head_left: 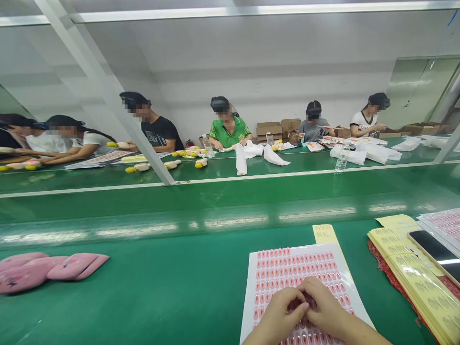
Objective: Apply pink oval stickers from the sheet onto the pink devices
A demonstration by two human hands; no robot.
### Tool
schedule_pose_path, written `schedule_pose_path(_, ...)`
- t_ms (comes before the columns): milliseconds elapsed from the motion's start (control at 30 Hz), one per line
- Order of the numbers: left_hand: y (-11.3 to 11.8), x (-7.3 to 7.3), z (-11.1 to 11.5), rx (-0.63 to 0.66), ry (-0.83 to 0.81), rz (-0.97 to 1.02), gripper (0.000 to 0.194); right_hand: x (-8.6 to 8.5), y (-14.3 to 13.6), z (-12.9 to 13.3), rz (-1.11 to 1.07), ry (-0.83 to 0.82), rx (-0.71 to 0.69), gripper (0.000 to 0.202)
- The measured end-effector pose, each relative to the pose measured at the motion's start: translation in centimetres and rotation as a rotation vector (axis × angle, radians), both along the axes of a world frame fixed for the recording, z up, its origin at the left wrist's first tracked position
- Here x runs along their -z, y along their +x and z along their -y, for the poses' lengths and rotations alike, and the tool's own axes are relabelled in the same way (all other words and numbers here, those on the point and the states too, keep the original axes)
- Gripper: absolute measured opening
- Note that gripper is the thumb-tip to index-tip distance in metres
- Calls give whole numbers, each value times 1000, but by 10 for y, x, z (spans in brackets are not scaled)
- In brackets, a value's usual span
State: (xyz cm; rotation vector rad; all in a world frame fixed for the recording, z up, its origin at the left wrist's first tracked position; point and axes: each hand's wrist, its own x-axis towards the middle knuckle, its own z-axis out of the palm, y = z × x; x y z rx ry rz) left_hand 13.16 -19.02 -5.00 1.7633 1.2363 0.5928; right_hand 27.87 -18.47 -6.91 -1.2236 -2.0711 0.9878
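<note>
A white sheet of pink oval stickers lies on the green table before me. Over its lower part, my left hand and my right hand meet with fingertips together. Both are closed in a pinch, and whatever is between the fingers is hidden or too small to name. Partly under the sheet, a yellow label sheet sticks out at the top and right edge.
To the right lie a stack of yellow label sheets, a phone and more sticker sheets. A pink cloth bundle rests at the left. Beyond the green ledge, several people sit working at a bench with a water bottle.
</note>
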Motion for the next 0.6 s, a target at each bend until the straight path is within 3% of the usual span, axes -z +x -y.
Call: schedule_pose_path(600,0,-3,1,12,16,-21,13,-3,0,1,-28,-19,-11,17)
